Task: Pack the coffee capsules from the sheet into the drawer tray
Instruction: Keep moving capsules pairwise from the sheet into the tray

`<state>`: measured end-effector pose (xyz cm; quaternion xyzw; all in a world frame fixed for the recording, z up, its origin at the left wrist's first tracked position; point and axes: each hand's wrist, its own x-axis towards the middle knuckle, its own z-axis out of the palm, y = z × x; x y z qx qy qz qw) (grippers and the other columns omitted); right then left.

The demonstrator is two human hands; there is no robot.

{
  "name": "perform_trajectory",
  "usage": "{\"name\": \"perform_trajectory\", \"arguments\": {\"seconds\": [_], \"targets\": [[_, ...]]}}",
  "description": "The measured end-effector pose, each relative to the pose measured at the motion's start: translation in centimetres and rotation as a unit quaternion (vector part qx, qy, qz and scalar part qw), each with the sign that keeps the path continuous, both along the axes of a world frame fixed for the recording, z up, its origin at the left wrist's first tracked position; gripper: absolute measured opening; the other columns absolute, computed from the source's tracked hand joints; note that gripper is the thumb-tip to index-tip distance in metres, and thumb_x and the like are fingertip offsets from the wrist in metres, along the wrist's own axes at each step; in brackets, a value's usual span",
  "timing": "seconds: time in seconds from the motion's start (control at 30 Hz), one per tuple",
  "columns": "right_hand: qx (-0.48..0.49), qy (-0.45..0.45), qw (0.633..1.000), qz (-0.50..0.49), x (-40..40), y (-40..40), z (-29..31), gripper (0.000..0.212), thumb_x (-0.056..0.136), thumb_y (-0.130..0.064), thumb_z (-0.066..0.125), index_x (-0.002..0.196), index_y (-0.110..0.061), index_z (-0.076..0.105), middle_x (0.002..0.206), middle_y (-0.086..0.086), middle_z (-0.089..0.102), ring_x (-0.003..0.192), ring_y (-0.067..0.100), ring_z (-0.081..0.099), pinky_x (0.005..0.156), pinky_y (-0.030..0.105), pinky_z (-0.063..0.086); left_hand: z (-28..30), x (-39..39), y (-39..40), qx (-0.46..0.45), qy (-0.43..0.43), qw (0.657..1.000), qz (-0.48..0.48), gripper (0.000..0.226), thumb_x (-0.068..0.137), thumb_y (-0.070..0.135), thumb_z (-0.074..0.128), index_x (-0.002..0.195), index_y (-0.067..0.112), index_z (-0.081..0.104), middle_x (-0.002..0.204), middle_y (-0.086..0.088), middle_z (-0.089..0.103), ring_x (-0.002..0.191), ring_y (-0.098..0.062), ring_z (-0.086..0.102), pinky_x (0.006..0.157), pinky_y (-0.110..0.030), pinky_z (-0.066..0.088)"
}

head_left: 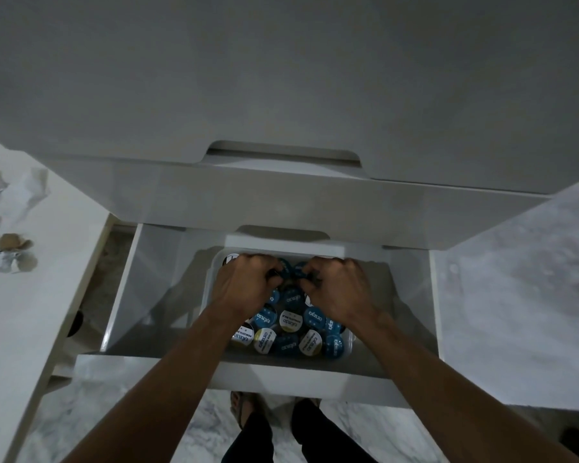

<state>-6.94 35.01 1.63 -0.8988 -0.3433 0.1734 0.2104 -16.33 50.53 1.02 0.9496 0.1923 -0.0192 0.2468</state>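
1. Left of the tray (211, 279), past the drawer (127, 289) wall, some crumpled scraps (12, 252) lie on the white tabletop (30, 329); I cannot tell what they are.
2. My left hand (246, 285) is down at the far end of the tray, fingers curled around capsules (290, 327) there.
3. The capsules fill the tray in a loose heap, blue and pale lids facing up or tilted. I judge them light, stiff little cups with smooth, slippery lids. The lids probably dent, so I would pinch each one by its rim or side wall rather than press on top.
4. My right hand (336, 285) is just beside the left one, also curled around capsules at the tray's far end; the two hands are close but not touching.
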Motion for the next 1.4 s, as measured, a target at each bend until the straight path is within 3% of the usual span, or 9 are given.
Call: {"name": "perform_trajectory", "arguments": {"seconds": [0.13, 0.33, 0.8, 0.93, 1.03, 1.13, 1.27, 1.4], "targets": [[-0.009, 0.006, 1.000, -0.005, 0.2, -0.4, 0.0, 0.023, 0.088, -0.032, 0.068, 0.109, -0.024, 0.072, 0.100, -0.002, 0.075, 0.094, 0.019, 0.068, 0.092, 0.039, 0.052, -0.1, -0.1, 0.0, 0.019, 0.016, 1.000, -0.005, 0.018, 0.088, 0.035, 0.067, 0.101, 0.025, 0.073, 0.096, 0.001, 0.075, 0.086, -0.020, 0.069, 0.077, -0.034, 0.056], [-0.032, 0.044, 0.997, -0.047, 0.4, -0.2, -0.2, 0.027, 0.087, -0.027, 0.067, 0.114, -0.024, 0.070, 0.108, -0.001, 0.074, 0.099, 0.019, 0.067, 0.095, 0.040, 0.050, -0.1, -0.1, -0.1, 0.037, 0.026, 0.999, 0.000, 0.017, 0.093, 0.030, 0.057, 0.089, 0.019, 0.069, 0.085, -0.002, 0.073, 0.077, -0.021, 0.067, 0.071, -0.035, 0.055], [-0.050, 0.065, 0.995, -0.054, 0.1, 0.7, -0.3, 0.028, 0.088, -0.031, 0.063, 0.115, -0.031, 0.067, 0.103, -0.005, 0.074, 0.099, 0.019, 0.066, 0.100, 0.040, 0.046, 0.9, -0.2, -0.4, 0.048, -0.006, 0.999, 0.013, 0.018, 0.092, 0.029, 0.057, 0.098, 0.021, 0.072, 0.098, 0.000, 0.074, 0.083, -0.022, 0.069, 0.073, -0.037, 0.056], [0.007, 0.098, 0.993, -0.059, 0.3, -0.1, 0.6, 0.025, 0.088, -0.030, 0.067, 0.113, -0.026, 0.067, 0.104, -0.004, 0.073, 0.092, 0.017, 0.068, 0.087, 0.040, 0.056, 2.1, -0.9, -0.2, 0.006, -0.033, 0.998, 0.052, 0.014, 0.089, 0.028, 0.065, 0.095, 0.019, 0.072, 0.095, -0.001, 0.073, 0.079, -0.022, 0.069, 0.072, -0.040, 0.058], [0.063, 0.123, 0.988, -0.072, 0.1, -1.1, 1.6, 0.025, 0.087, -0.030, 0.070, 0.112, -0.025, 0.067, 0.107, -0.004, 0.071, 0.091, 0.015, 0.068, 0.077, 0.039, 0.060, 3.7, -1.9, 0.0, 0.004, -0.041, 0.992, 0.121, 0.018, 0.088, 0.029, 0.069, 0.097, 0.014, 0.072, 0.091, -0.004, 0.074, 0.074, -0.023, 0.069, 0.068, -0.031, 0.055], [0.115, 0.147, 0.979, -0.081, 0.0, -2.1, 2.5, 0.037, 0.084, -0.031, 0.074, 0.119, -0.023, 0.064, 0.111, -0.004, 0.069, 0.092, 0.013, 0.067, 0.081, 0.035, 0.058, 5.4, -3.0, -0.5, 0.009, -0.073, 0.981, 0.180, 0.017, 0.088, 0.030, 0.070, 0.095, 0.014, 0.073, 0.081, -0.006, 0.075, 0.065, -0.020, 0.070, 0.067, -0.035, 0.059], [0.174, 0.189, 0.962, -0.095, -0.4, -3.4, 3.9, 0.044, 0.082, -0.031, 0.077, 0.123, -0.021, 0.061, 0.110, -0.001, 0.067, 0.090, 0.011, 0.065, 0.078, 0.023, 0.055, 7.6, -4.5, -1.9, -0.011, -0.119, 0.961, 0.248, 0.030, 0.085, 0.036, 0.073, 0.108, 0.016, 0.073, 0.093, -0.007, 0.077, 0.072, -0.018, 0.073, 0.078, -0.039, 0.060], [0.209, 0.185, 0.956, -0.091, -1.1, -5.4, 5.8, 0.044, 0.083, -0.032, 0.076, 0.122, -0.019, 0.062, 0.105, -0.003, 0.067, 0.089, 0.009, 0.065, 0.074, 0.016, 0.052, 9.2, -5.9, -3.7, -0.014, -0.155, 0.954, 0.255, 0.030, 0.082, 0.042, 0.075, 0.103, 0.021, 0.074, 0.079, -0.003, 0.077, 0.068, -0.013, 0.073, 0.073, -0.039, 0.061]]}}
